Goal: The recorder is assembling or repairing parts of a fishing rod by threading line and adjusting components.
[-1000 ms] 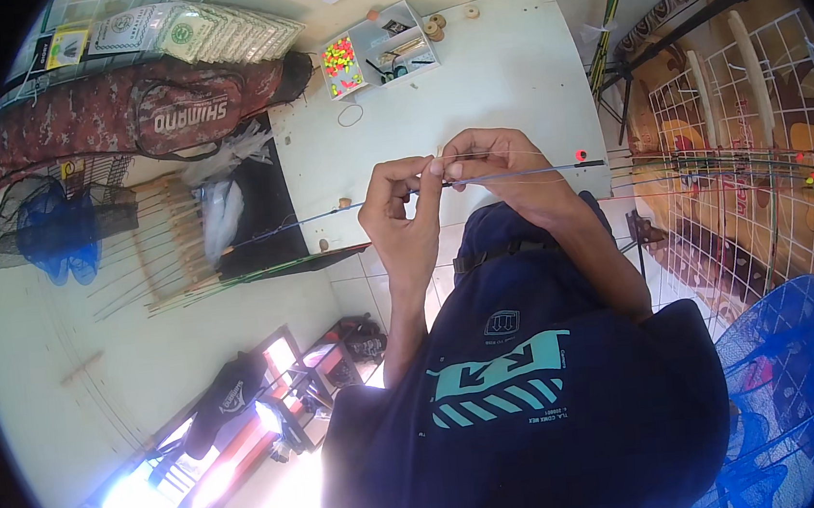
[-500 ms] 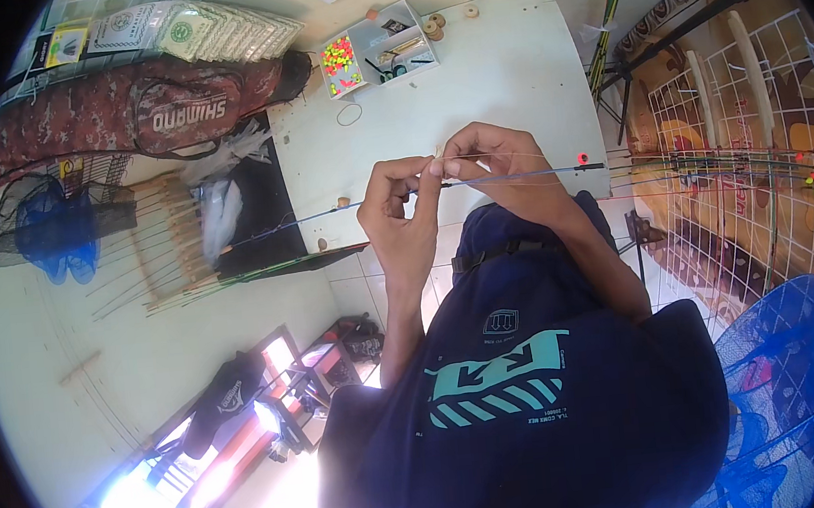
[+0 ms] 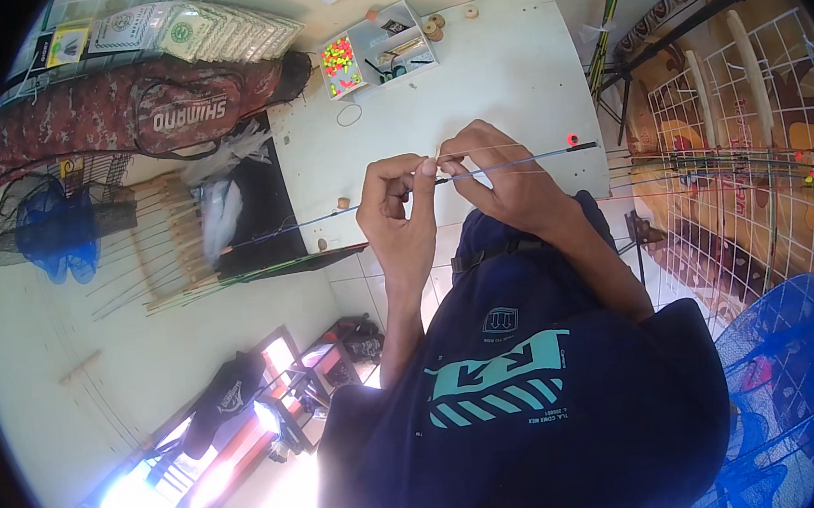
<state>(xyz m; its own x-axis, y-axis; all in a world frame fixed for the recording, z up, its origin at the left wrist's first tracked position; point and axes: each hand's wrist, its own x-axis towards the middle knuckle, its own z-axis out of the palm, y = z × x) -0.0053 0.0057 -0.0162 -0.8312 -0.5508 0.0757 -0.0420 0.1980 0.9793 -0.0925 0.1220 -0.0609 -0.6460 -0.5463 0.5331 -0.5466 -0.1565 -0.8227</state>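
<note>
camouflage bag, one, lying at far left. left hand, bare: fingers closed together, clamped on the slender blue rod, which lies crosswise through the grip above the near part of the tabletop. white box, compartmented, far side, bright beads in its left section. right hand: fingers bent, tips beside the left ones; cannot tell what they pinch. red bead, just beside the rod's black right end. blue mesh, near right.
</note>
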